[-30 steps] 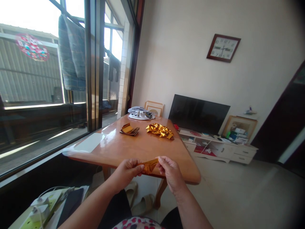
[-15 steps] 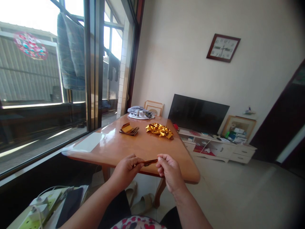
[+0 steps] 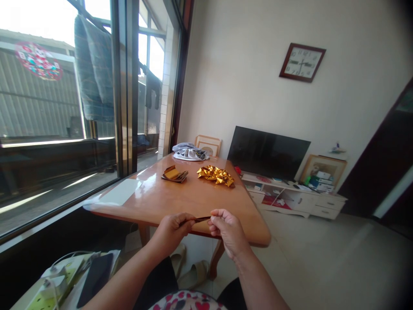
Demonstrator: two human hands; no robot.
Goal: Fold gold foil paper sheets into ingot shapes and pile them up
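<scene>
Between my two hands, over the near edge of the table, is a thin folded strip of gold foil paper (image 3: pixel 202 219), seen nearly edge-on and dark. My left hand (image 3: pixel 176 228) pinches its left end between thumb and fingers. At the right end, my right hand (image 3: pixel 226 226) grips it with thumb and forefinger, the other fingers curled. Farther up the table lies a stack of gold paper sheets (image 3: pixel 174 174) with brownish edges. To its right sits a heap of shiny folded gold foil pieces (image 3: pixel 216 175).
The wooden table (image 3: pixel 167 198) has a pile of cloth (image 3: pixel 190 152) at its far end and a pale sheet (image 3: pixel 119 192) at the left. At lower left are power strips (image 3: pixel 48 286) and a dark phone-like slab (image 3: pixel 96 280). Slippers (image 3: pixel 196 275) lie beneath.
My right hand has shifted slightly left, closer to my left hand, and the strip between them looks thinner and flatter. The things on the table stay put.
</scene>
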